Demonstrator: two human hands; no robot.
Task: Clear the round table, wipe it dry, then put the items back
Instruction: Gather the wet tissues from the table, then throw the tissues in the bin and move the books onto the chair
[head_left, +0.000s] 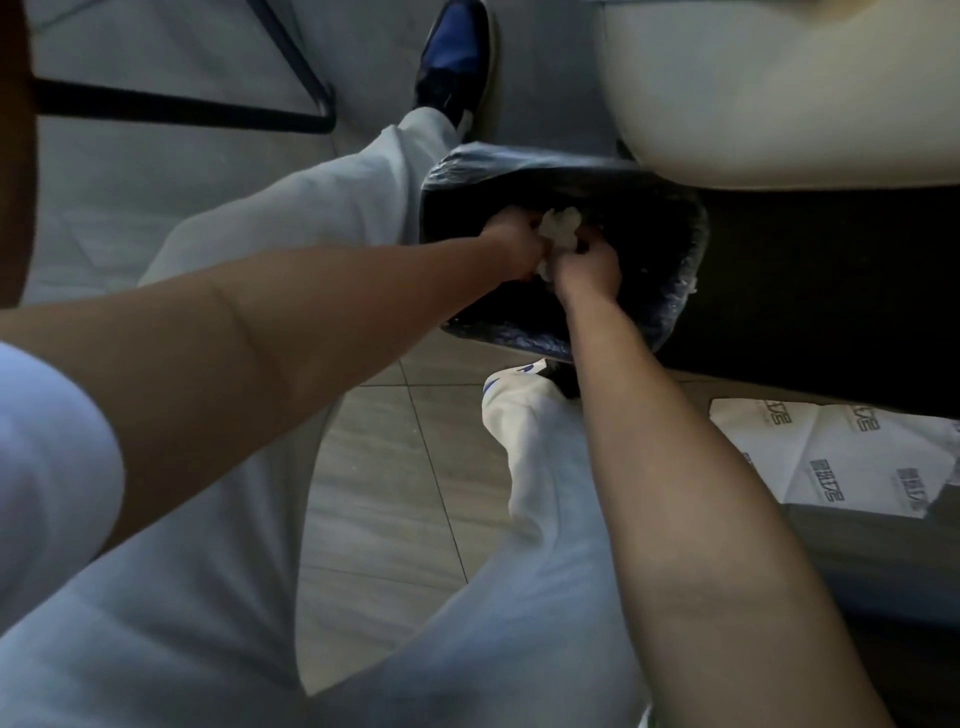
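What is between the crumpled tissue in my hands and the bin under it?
Nothing visible. Both hands, left and right, hold the tissue right over the open mouth of the bin; its dark liner gapes below with no lid or other thing across it.

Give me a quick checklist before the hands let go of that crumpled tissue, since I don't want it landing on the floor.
1. Crumpled tissue is over the bin's opening: ok, it sits above the dark inside of the black-lined bin.
2. Both hands hold it: ok, left hand and right hand are closed around the wad.
3. Liner is in place over the rim: ok on the near and right sides; the far side is hidden under the pale seat.
4. Room left in the bin: cannot tell, the inside is too dark.
5. Feet clear of the bin: ok, the blue shoe stands beyond it.
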